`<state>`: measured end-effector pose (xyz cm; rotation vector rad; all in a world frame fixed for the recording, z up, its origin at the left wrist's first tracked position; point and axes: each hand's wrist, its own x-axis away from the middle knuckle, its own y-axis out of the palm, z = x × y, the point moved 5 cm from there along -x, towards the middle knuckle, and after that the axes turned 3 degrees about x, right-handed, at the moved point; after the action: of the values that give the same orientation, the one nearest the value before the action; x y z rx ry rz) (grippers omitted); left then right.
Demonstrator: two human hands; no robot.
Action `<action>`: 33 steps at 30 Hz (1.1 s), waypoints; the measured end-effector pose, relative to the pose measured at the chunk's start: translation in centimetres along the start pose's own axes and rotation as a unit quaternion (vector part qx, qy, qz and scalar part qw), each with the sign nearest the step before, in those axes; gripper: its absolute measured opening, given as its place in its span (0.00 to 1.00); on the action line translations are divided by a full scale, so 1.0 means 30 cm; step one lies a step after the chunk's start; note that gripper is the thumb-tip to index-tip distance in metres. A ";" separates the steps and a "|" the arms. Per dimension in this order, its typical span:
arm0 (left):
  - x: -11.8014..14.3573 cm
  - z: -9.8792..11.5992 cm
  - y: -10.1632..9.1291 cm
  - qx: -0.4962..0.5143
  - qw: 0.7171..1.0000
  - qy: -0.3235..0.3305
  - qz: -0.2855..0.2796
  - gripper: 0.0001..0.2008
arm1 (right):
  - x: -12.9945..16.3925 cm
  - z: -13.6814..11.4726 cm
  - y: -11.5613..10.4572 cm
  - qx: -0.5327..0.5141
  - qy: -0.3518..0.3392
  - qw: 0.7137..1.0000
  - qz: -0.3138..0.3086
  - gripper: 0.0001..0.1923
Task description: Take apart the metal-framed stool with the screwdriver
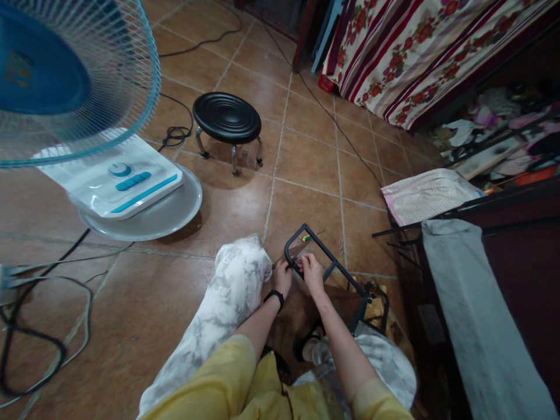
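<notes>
Close work at a black metal frame [335,261], lower right of the picture's centre.
The left hand [283,278] curls its fingers at the rounded end; whether it grips, I cannot tell. The right hand [312,273] bunches its fingers just beside, anything pinched too small to make out.

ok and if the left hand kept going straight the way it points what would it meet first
Most likely the black metal frame: the left hand points at its curved end and looks right up against it, though depth there is hard to judge.
</notes>
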<state>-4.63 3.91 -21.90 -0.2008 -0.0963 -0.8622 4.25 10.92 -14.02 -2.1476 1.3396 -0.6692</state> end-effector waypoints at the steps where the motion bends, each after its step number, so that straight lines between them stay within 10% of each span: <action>1: 0.000 0.001 0.000 0.001 1.000 -0.001 -0.002 0.20 | -0.002 -0.002 0.000 -0.001 0.002 1.000 -0.009 0.14; 14: 0.001 -0.003 0.001 -0.012 1.000 0.005 0.000 0.20 | 0.037 -0.086 -0.039 0.144 -0.105 0.984 -0.013 0.15; 33: -0.008 -0.027 0.026 -0.017 0.999 -0.043 -0.011 0.17 | 0.033 -0.069 0.003 0.171 -0.086 0.981 -0.019 0.14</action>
<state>-4.17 4.41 -22.84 -0.2686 -0.1647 -0.8782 3.23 9.64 -12.42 -1.9080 1.0138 -0.6581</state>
